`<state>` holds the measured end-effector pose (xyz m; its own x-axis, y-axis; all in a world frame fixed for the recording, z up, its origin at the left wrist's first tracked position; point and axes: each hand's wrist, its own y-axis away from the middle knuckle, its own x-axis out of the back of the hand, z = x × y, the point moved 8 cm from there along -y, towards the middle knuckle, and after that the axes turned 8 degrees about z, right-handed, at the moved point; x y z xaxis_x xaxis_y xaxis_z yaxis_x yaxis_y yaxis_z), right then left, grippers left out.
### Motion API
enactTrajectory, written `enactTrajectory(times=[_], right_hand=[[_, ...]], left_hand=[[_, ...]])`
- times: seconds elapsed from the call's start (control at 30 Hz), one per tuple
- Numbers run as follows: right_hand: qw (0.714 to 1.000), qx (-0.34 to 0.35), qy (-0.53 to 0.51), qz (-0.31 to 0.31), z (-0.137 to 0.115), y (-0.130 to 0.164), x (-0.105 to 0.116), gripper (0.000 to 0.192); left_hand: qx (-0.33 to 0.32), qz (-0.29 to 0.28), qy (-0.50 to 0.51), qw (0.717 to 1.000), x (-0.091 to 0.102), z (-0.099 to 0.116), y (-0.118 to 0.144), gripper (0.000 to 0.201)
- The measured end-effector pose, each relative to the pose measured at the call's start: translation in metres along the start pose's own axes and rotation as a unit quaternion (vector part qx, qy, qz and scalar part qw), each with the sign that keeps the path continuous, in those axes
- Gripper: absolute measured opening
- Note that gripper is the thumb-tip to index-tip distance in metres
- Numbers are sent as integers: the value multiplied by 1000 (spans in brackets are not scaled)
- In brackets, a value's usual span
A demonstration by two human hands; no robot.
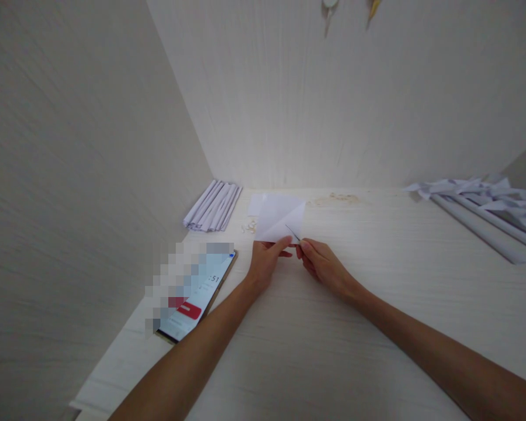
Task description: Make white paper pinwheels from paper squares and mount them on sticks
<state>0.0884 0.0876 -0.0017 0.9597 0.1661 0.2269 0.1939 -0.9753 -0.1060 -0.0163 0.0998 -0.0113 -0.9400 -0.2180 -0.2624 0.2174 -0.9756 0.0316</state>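
At the frame's centre, the left hand (266, 260) pinches the near edge of a creased white paper sheet (279, 217) on the surface (333, 351). The right hand (322, 264) grips a thin needle-like tool (292, 233) touching it. One diagonal crease is done; folded strips (213, 206) lie at centre left.

1. 2 bare forearms in view, entering from the bottom edge.
2. No sleeves, cuffs or gloves anywhere along them, up to the frame edge.
3. Left hand (265, 263): bare, slim, with no ring, band or watch showing.
4. Right hand (323, 266): bare too, wrist unadorned.
5. Nails short and plain where visible; finer detail too small to tell.
6. Forearms slender, smooth, unmarked.
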Motion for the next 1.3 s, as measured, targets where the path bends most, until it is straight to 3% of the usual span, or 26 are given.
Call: enactTrajectory(times=[1.3], right_hand=[[1000, -5, -11, -10, 1, -1, -1, 33]], left_hand=[[28, -23, 49, 998, -3, -1, 1, 13]])
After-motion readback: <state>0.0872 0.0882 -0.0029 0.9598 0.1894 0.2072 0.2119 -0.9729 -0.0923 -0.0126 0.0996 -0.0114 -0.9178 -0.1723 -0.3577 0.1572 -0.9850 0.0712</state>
